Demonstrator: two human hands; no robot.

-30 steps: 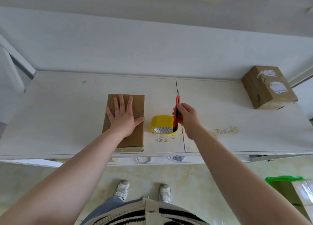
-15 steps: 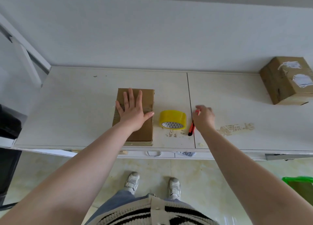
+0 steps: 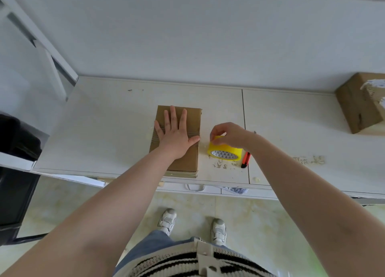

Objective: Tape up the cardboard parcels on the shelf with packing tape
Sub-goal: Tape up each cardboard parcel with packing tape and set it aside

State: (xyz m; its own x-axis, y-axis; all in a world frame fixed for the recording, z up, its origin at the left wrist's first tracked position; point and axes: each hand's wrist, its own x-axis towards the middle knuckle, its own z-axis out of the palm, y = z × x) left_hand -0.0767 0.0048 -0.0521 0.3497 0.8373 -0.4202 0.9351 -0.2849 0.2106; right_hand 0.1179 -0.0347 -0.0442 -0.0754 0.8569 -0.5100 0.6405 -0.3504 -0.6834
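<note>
On shelf (image 3: 116,118) | left hand (image 3: 177,137) flat on parcel (image 3: 191,118) | right hand (image 3: 229,135) pinching tape roll (image 3: 225,151) (yellow)

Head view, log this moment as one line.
left hand: flat on flat parcel | right hand: fingers on tape roll | box cutter: on shelf

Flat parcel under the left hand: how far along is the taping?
Done: tape bands already cross the flat parcel under the left hand, which presses it flat. The cutter lies on the shelf.
In hand: the right hand is curled over the yellow tape roll.
Left: the box at far right; whether it is taped is unclear.
</note>
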